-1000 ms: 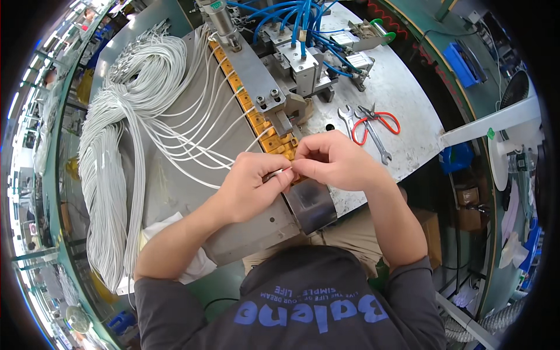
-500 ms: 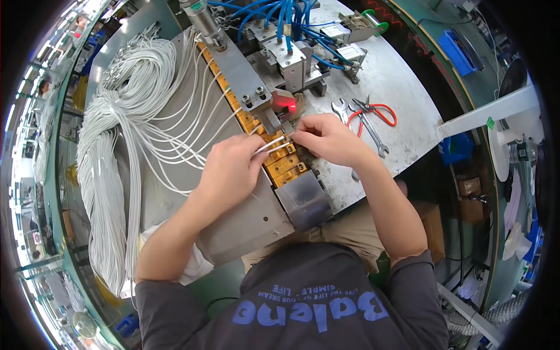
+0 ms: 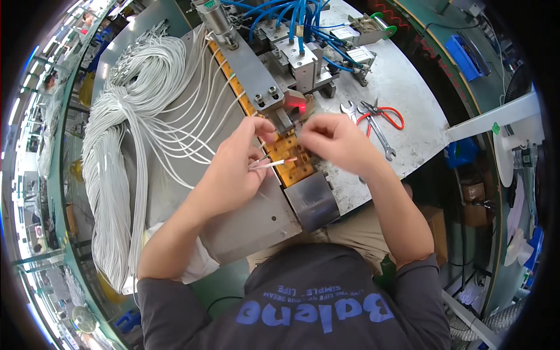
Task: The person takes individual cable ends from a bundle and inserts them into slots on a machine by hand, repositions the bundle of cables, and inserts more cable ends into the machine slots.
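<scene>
My left hand [image 3: 233, 169] holds a white cable [image 3: 272, 164] low in its curled fingers, while its thumb and forefinger are apart. The cable's end, with a small reddish core showing, sticks out over the yellow fixture strip [image 3: 298, 172]. My right hand [image 3: 338, 143] is just right of the strip, fingertips drawn together and slightly blurred. Whether anything is between them is hidden. Directly ahead of both hands is the steel press bar [image 3: 251, 79] with its block, beside a red part [image 3: 294, 100] that glows. More white cables [image 3: 175, 137] run into the strip from the left.
A thick bundle of white cables [image 3: 108, 192] hangs along the left side of the machine. Pliers with red handles [image 3: 396, 116] and an open-end wrench [image 3: 382, 140] lie on the metal table at right. Blue air hoses [image 3: 300, 23] crowd the back. A grey block [image 3: 312, 201] ends the strip.
My left thumb and forefinger have spread, and the cable end has dropped lower over the strip. My right fingers have come away from the cable tips. The whole view has shifted slightly.
</scene>
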Tool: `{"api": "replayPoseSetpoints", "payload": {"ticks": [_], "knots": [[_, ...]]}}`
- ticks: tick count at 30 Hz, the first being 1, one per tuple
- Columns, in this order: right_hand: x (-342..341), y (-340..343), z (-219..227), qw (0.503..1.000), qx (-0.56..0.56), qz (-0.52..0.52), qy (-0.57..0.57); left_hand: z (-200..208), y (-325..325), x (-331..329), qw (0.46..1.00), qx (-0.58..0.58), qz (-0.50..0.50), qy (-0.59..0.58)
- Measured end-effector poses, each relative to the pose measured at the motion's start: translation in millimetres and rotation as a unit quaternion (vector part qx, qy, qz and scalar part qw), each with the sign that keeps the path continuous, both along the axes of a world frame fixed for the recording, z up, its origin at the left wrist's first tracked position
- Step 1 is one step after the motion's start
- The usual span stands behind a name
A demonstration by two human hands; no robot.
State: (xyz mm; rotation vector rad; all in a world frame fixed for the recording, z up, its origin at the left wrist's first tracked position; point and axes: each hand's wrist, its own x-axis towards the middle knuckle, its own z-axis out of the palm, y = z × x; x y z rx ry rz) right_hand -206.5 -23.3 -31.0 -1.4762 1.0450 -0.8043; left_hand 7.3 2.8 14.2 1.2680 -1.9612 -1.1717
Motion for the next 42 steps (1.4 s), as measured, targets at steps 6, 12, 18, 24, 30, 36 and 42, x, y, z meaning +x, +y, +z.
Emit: {"api": "replayPoseSetpoints", "payload": {"ticks": [6, 12, 18, 24, 30, 36, 42], "knots": [[23, 12, 28, 0.995, -0.032, 0.09, -0.006, 2, -6, 8, 0.99, 0.074, -0.035, 0.116], [22, 19, 24, 0.995, -0.005, 0.038, -0.095, 2, -8, 4, 0.994, 0.052, -0.014, 0.093], [19, 24, 38, 0.993, -0.059, 0.044, -0.089, 7, -6, 0, 0.993, -0.025, -0.085, -0.077], [10, 12, 19, 0.984, 0.081, -0.041, -0.154, 11, -8, 4, 0.998, -0.039, 0.04, 0.042], [5, 16, 23, 0.989, 0.057, 0.029, -0.131, 5, -5, -3, 0.999, 0.035, -0.023, 0.005], [-5, 15, 25, 0.985, 0.152, 0.037, -0.073, 1, 1, -7, 0.998, 0.065, -0.002, 0.006], [11, 31, 28, 1.0, 0.026, 0.004, -0.006, -11, 8, -15, 0.997, -0.076, -0.005, 0.008]]}}
